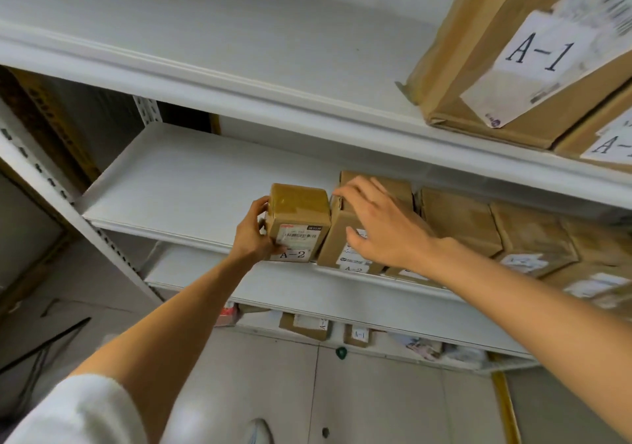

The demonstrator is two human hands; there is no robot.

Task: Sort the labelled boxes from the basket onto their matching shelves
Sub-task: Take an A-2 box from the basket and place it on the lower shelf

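On the white metal shelf [178, 183], the small brown cardboard box marked A-2 [297, 224] is clamped by the left hand [254, 230], fingers curled round its left side. Just right of those fingers, the neighbouring brown A-2 carton [337, 238] is touched by the right hand [379, 224], fingers spread.

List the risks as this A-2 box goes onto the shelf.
The small A-2 box sits at the front lip of the middle shelf, gripped by the left hand alone; released now, it might tip off. The right hand, spread on the neighbouring A-2 box, could push that box off the edge.
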